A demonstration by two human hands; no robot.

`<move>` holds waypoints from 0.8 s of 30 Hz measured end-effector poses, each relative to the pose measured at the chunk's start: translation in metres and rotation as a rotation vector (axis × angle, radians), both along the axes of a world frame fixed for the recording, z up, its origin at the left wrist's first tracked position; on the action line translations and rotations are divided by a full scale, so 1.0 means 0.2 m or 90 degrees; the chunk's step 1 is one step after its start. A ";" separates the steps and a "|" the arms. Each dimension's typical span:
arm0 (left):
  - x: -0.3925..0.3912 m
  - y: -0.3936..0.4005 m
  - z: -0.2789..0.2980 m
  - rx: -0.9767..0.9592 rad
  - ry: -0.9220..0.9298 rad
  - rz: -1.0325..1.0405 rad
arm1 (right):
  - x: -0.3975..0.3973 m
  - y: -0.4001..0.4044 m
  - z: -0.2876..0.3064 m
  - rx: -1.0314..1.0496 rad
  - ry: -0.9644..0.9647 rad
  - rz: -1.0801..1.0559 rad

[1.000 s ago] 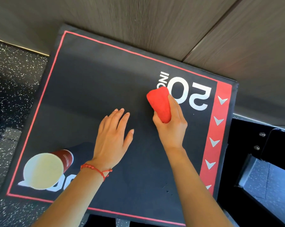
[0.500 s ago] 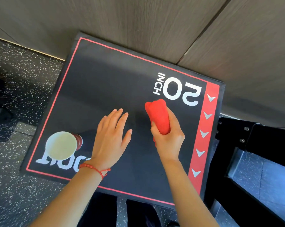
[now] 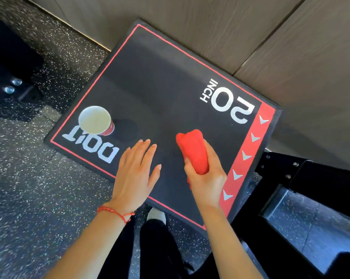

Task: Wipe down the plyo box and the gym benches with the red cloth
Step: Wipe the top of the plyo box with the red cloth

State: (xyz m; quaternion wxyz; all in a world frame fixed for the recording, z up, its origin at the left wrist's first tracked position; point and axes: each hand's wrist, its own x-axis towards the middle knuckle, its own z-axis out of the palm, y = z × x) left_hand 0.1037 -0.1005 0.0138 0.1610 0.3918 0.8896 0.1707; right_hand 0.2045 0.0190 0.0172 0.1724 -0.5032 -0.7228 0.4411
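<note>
The black plyo box (image 3: 160,81) has a red border, a red arrow stripe on its right side and white "20 INCH" lettering. My right hand (image 3: 205,176) grips the folded red cloth (image 3: 193,152) over the box's near right part. My left hand (image 3: 137,172) is spread flat, palm down, at the box's near edge, holding nothing. A red paper cup (image 3: 95,120) stands upright on the box's left corner, to the left of my left hand.
A wood-panelled wall (image 3: 250,37) runs behind the box. Speckled rubber flooring (image 3: 29,188) lies to the left. A black metal frame (image 3: 303,188) stands close on the right. Dark equipment with bolts (image 3: 11,85) is at the far left. My legs and a shoe (image 3: 156,215) are below.
My right hand drew the red cloth back toward me from the "20" lettering to the near part of the box. The view shifted, so the box now sits further right.
</note>
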 end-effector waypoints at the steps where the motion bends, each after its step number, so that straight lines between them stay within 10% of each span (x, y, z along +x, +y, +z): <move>1: 0.02 -0.03 0.01 -0.004 -0.001 0.008 | 0.01 -0.03 0.01 -0.010 0.001 0.007; 24: 0.30 -1.20 0.16 -0.011 0.009 0.180 | 0.10 -1.05 0.15 0.019 0.044 0.217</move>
